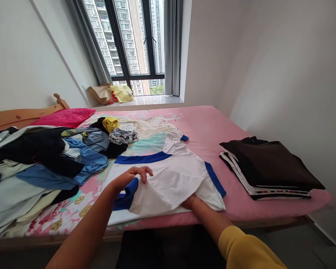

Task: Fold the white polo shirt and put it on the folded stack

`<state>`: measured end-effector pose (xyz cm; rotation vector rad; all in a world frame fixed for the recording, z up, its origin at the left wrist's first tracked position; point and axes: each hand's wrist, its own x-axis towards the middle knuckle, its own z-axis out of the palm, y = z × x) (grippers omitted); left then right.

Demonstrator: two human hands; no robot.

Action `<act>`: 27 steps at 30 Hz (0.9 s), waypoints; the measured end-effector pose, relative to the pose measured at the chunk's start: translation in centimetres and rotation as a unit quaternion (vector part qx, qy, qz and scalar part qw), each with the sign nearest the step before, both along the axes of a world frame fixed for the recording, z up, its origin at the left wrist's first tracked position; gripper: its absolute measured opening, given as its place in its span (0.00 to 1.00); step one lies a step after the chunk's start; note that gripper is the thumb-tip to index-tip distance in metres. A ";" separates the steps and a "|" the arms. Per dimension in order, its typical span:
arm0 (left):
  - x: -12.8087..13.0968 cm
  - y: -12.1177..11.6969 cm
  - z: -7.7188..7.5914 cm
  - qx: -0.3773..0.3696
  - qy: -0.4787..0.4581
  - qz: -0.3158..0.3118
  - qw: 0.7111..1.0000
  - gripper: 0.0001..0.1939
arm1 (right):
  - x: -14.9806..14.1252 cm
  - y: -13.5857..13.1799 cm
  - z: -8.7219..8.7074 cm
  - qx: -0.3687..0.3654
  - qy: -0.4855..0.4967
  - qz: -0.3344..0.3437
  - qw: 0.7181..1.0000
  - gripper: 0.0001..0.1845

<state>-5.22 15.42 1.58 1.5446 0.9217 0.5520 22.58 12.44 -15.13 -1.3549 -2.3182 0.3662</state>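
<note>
A white shirt (170,179) with blue trim lies spread over the near side of the bed, one sleeve with a blue cuff (132,192) folded across toward the left. Over the fabric beside that cuff is my left hand (136,175), its fingers loosely bent and apart, with no grip visible. My right hand (189,201) reaches under the raised lower part of the shirt. Its fingers are hidden by the cloth, so what they hold does not show.
A loose heap of clothes (50,160) covers the bed's left side. Folded dark and white garments (271,164) form a stack at the right. Behind the heap lies a bright pink pillow (65,117). Paper and yellow bags (121,93) stand on the windowsill.
</note>
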 end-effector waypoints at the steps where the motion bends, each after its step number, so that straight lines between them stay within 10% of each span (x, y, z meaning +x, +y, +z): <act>1: -1.9 -0.8 -1.9 -0.029 0.032 0.096 0.994 0.13 | -0.2 -0.2 0.2 -0.024 -0.011 -0.011 1.000 0.38; 3: -4.9 -2.6 -5.4 -0.066 0.127 0.286 0.947 0.21 | -0.5 -0.5 0.4 -0.075 -0.038 -0.032 0.996 0.41; 7: -8.1 -6.0 -8.8 -0.076 0.174 0.378 0.906 0.29 | -0.7 -0.6 -0.2 -0.105 -0.067 -0.047 0.991 0.41; 19: -7.5 -5.5 -9.5 0.040 0.241 0.408 0.880 0.14 | -1.1 -1.1 -1.6 -0.019 -0.066 -0.084 0.994 0.41; 27: -12.7 -8.4 -9.2 0.048 0.299 0.453 0.838 0.13 | -0.9 -0.9 -0.9 -0.059 -0.085 -0.052 0.993 0.39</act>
